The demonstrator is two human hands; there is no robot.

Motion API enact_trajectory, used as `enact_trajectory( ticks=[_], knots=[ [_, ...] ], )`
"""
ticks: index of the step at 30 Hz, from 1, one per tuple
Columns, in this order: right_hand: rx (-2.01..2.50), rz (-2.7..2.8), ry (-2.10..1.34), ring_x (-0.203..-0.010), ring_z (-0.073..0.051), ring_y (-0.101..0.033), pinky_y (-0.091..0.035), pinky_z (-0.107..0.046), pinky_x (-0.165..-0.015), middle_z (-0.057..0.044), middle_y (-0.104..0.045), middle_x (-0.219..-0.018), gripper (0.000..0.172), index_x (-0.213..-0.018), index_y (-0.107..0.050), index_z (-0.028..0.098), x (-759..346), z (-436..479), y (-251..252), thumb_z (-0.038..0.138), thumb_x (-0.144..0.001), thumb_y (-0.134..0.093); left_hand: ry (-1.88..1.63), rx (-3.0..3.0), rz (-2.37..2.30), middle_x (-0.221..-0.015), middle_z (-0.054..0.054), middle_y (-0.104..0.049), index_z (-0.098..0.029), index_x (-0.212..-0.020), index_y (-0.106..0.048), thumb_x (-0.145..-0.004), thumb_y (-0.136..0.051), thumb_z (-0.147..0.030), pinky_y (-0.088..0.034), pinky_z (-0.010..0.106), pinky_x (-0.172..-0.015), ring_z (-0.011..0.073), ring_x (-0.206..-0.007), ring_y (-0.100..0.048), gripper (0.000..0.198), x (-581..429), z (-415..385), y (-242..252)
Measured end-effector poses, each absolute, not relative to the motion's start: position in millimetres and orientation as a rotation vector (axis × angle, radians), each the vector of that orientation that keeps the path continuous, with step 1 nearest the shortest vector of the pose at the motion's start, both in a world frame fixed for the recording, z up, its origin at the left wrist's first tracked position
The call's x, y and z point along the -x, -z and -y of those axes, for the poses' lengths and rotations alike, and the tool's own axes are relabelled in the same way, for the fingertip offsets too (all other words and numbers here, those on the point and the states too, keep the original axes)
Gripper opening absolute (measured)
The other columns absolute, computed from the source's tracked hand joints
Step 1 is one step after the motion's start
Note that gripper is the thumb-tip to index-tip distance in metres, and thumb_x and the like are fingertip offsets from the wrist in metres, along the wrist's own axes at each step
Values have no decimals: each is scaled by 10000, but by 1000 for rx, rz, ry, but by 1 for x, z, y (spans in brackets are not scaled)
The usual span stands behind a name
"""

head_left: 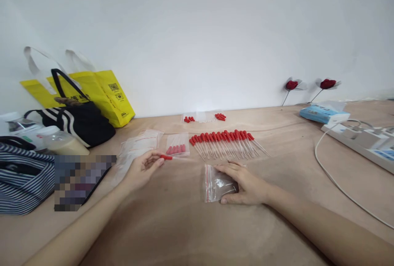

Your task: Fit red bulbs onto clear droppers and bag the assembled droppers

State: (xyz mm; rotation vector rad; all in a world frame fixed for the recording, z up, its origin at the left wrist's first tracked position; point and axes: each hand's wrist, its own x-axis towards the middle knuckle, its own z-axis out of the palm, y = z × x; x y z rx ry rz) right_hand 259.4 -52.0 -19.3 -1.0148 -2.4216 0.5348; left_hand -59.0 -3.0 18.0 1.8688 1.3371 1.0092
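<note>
A red-topped dropper (pixel 166 157) is pinched between the fingers of my left hand (pixel 144 169), its clear thin tube pointing right. My right hand (pixel 243 182) lies spread over a clear zip bag (pixel 214 184) with a red seal line, fingers apart, pressing it on the table. Behind it, a row of red-topped droppers (pixel 229 138) lies side by side, tubes toward me. Left of the row is a small clear bag with several red rubber tops (pixel 176 149). A stack of clear zip bags (pixel 138 143) lies beyond my left hand.
Two small groups of red tops (pixel 188 119) lie near the wall. A yellow bag (pixel 118 97), a black bag (pixel 89 122), a bottle (pixel 66 141) and a striped bag (pixel 24 180) stand left. Tissues (pixel 323 114), a power strip (pixel 363 143) and a cable are right.
</note>
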Motion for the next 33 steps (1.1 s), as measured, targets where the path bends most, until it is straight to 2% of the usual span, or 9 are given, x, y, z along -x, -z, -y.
enact_trajectory(
  ticks=[7,17,21,27,30,33],
  knots=[
    [1029,2421,-510,-1127,-243,-455,-228,-457,-1012,-116,-503,-1229,759,-1264,-377,162,-259,52,20,558,-658,-604,-953,-1782,-1361,-770,23,-674,-196,-808,-572,-667,-616,-376,-521,284,-671,178,-728,-631,232,59,39,-6],
    [1020,2434,-494,-1123,-245,-459,-235,-452,-1006,-115,-507,-1224,757,-1269,-374,167,-259,52,20,555,-662,-603,-846,-2121,-1276,-752,4,-642,-194,-808,-595,-732,-536,-260,-481,270,-679,143,-711,-592,116,-1,53,-8],
    [1007,2435,-472,-1125,-245,-459,-223,-458,-1006,-119,-506,-1224,751,-1276,-363,177,-259,52,21,553,-670,-597,-768,-2274,-1216,-741,6,-623,-211,-817,-630,-736,-552,-257,-444,272,-696,145,-730,-554,122,-24,54,-6],
    [988,2437,-446,-1105,-245,-474,-250,-456,-986,-126,-522,-1201,731,-1267,-374,174,-258,52,21,553,-678,-585,-669,-2122,-1199,-763,11,-612,-240,-879,-679,-717,-598,-280,-436,259,-688,135,-708,-553,186,-45,46,4],
    [983,2462,-426,-1110,-242,-469,-256,-451,-985,-122,-515,-1212,716,-1266,-379,174,-258,52,19,552,-690,-573,-667,-2164,-1160,-816,11,-647,-276,-864,-693,-716,-611,-301,-426,284,-736,156,-774,-529,171,-50,43,5],
    [984,2504,-388,-1124,-232,-458,-244,-444,-994,-112,-500,-1234,702,-1284,-360,178,-260,51,15,550,-718,-545,-639,-2364,-1057,-956,1,-649,-301,-773,-706,-754,-574,-288,-399,323,-788,171,-835,-491,134,-52,45,2]
  ],
)
